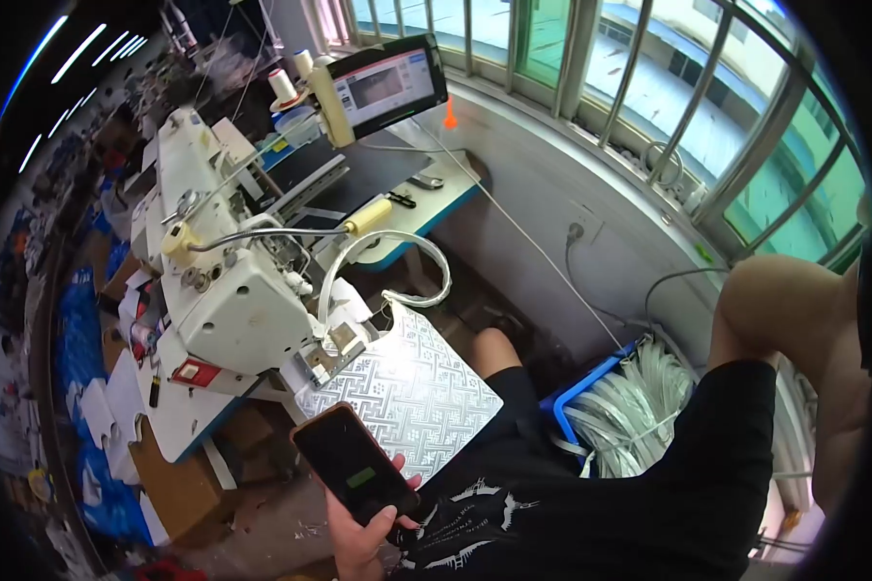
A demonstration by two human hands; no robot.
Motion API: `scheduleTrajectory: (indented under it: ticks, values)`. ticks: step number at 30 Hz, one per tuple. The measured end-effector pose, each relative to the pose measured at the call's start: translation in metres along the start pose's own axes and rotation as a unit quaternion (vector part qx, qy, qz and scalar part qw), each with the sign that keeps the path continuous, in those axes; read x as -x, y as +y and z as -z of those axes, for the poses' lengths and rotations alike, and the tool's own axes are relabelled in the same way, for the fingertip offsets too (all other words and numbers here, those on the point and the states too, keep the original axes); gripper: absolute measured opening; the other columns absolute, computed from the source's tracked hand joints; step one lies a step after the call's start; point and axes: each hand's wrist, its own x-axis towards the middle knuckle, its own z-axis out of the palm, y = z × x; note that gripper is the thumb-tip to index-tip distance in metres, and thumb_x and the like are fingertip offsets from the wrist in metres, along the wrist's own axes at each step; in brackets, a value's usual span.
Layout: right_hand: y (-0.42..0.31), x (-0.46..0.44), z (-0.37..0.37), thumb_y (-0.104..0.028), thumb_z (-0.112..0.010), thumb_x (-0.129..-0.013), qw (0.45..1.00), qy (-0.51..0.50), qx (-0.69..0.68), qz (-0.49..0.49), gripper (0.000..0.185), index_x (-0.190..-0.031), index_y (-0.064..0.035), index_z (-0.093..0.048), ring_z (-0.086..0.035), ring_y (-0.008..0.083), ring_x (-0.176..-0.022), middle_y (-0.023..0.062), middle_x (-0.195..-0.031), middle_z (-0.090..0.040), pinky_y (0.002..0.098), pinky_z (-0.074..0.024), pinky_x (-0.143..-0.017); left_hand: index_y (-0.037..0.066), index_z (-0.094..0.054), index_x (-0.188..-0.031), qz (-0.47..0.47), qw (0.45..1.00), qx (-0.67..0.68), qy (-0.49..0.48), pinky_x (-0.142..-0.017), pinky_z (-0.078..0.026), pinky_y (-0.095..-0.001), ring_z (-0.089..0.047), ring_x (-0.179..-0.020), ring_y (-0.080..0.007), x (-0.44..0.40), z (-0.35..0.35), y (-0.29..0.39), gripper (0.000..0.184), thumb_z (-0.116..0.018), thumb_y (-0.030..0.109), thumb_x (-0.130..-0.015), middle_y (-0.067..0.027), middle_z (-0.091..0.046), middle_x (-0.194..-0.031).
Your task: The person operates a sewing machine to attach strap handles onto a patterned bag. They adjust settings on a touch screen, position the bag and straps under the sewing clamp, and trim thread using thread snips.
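My left hand [358,537] is closed around a smartphone [351,467] in an orange-brown case. Its screen is mostly dark, with a small green patch near the middle. Fingertips wrap the phone's right edge and the thumb lies over its lower front. Just beyond the phone, a silvery patterned panel [421,382] lies partly on my lap, its far end at the sewing machine [252,310]. A pale strip [441,266] loops above the panel beside the machine head. My right hand does not show; a bare bent limb fills the right side.
A blue crate [559,416] of bundled pale strips [635,402] stands on the floor by the wall. A lit display screen [388,87] and thread cones [283,87] are behind the machine. Barred windows [639,87] line the right. Cardboard boxes [179,484] sit below the machine table.
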Motion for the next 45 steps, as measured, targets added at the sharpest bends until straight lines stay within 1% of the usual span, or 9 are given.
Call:
scheduleTrajectory:
  ticks: [5, 10, 14, 18, 21, 28, 29, 32, 45]
  values:
    - [-0.020, -0.029, -0.036, -0.039, -0.081, -0.081, 1.000, -0.007, 0.015, 0.000, 0.072, -0.133, -0.0007, -0.050, -0.068, 0.0267, -0.081, 0.0198, -0.106, -0.068, 0.0344, -0.0527, -0.066, -0.002, -0.021, -0.156, 0.022, 0.999, 0.011, 0.041, -0.070, -0.067, -0.0386, -0.075, -0.105, -0.0421, 0.008, -0.010, 0.009, 0.084, -0.066, -0.006, -0.085, -0.0404, -0.055, -0.142]
    - [-0.040, -0.140, -0.139, -0.037, -0.081, -0.082, 0.989, -0.060, -0.040, 0.128, 0.069, -0.132, -0.0005, -0.051, -0.068, 0.0264, -0.080, 0.0194, -0.106, -0.068, 0.0344, -0.0525, -0.066, 0.001, -0.018, -0.158, 0.043, 0.995, 0.024, 0.086, -0.071, -0.067, -0.0403, -0.074, -0.107, -0.0439, 0.023, -0.004, -0.001, 0.088, -0.065, -0.007, -0.085, -0.0402, -0.054, -0.143]
    - [-0.134, -0.199, -0.275, -0.036, -0.081, -0.082, 0.987, 0.009, 0.053, 0.153, 0.067, -0.130, -0.0003, -0.053, -0.068, 0.0262, -0.080, 0.0191, -0.105, -0.069, 0.0344, -0.0524, -0.066, 0.000, -0.020, -0.161, 0.022, 0.999, 0.002, -0.028, -0.077, -0.066, -0.0425, -0.073, -0.108, -0.0386, 0.009, 0.015, 0.006, 0.088, -0.069, -0.003, -0.087, -0.0343, -0.057, -0.143]
    - [-0.135, -0.183, -0.258, -0.034, -0.082, -0.082, 0.980, 0.040, 0.117, 0.154, 0.064, -0.129, -0.0002, -0.054, -0.068, 0.0260, -0.080, 0.0187, -0.105, -0.069, 0.0344, -0.0522, -0.066, -0.002, -0.023, -0.161, 0.007, 0.999, 0.004, -0.043, -0.079, -0.064, -0.0395, -0.075, -0.102, -0.0319, 0.001, -0.002, 0.003, 0.085, -0.070, 0.000, -0.091, -0.0312, -0.059, -0.143]
    - [-0.054, -0.087, -0.136, -0.033, -0.082, -0.082, 0.988, 0.033, 0.096, 0.113, 0.063, -0.128, 0.0000, -0.055, -0.068, 0.0258, -0.080, 0.0184, -0.104, -0.069, 0.0344, -0.0521, -0.065, -0.003, -0.021, -0.161, 0.024, 0.999, -0.012, -0.022, -0.075, -0.064, -0.0356, -0.075, -0.102, -0.0326, 0.018, 0.005, 0.007, 0.084, -0.068, -0.002, -0.091, -0.0321, -0.058, -0.143]
    - [-0.051, -0.150, -0.178, -0.030, -0.083, -0.083, 0.994, -0.004, 0.079, 0.074, 0.059, -0.126, 0.0003, -0.057, -0.067, 0.0254, -0.079, 0.0178, -0.103, -0.069, 0.0343, -0.0518, -0.065, -0.003, -0.018, -0.163, 0.037, 0.999, -0.028, -0.011, -0.068, -0.064, -0.0312, -0.075, -0.104, -0.0334, 0.009, 0.002, 0.009, 0.087, -0.068, -0.004, -0.091, -0.0326, -0.058, -0.143]
    - [-0.107, -0.207, -0.263, -0.030, -0.083, -0.083, 0.995, -0.016, 0.070, 0.073, 0.058, -0.126, 0.0003, -0.057, -0.067, 0.0253, -0.079, 0.0177, -0.103, -0.069, 0.0343, -0.0517, -0.065, -0.002, -0.018, -0.162, 0.041, 0.999, -0.005, -0.004, -0.069, -0.065, -0.0349, -0.073, -0.109, -0.0380, 0.012, -0.001, 0.008, 0.087, -0.067, -0.005, -0.089, -0.0344, -0.057, -0.143]
    - [-0.148, -0.248, -0.323, -0.029, -0.083, -0.083, 0.993, -0.019, 0.076, 0.090, 0.057, -0.125, 0.0004, -0.058, -0.067, 0.0251, -0.079, 0.0175, -0.103, -0.069, 0.0343, -0.0516, -0.065, 0.001, -0.018, -0.159, 0.016, 0.999, 0.040, -0.009, -0.071, -0.069, -0.0423, -0.070, -0.117, -0.0472, -0.004, -0.006, 0.004, 0.087, -0.064, -0.007, -0.085, -0.0381, -0.055, -0.142]
    - [-0.155, -0.173, -0.265, -0.023, -0.084, -0.084, 0.990, -0.024, 0.108, 0.084, 0.050, -0.121, 0.0010, -0.062, -0.067, 0.0243, -0.078, 0.0163, -0.101, -0.070, 0.0343, -0.0511, -0.064, -0.001, -0.018, -0.159, -0.016, 0.999, 0.041, 0.010, -0.072, -0.069, -0.0432, -0.070, -0.117, -0.0498, 0.002, 0.008, 0.001, 0.087, -0.065, -0.008, -0.086, -0.0386, -0.055, -0.142]
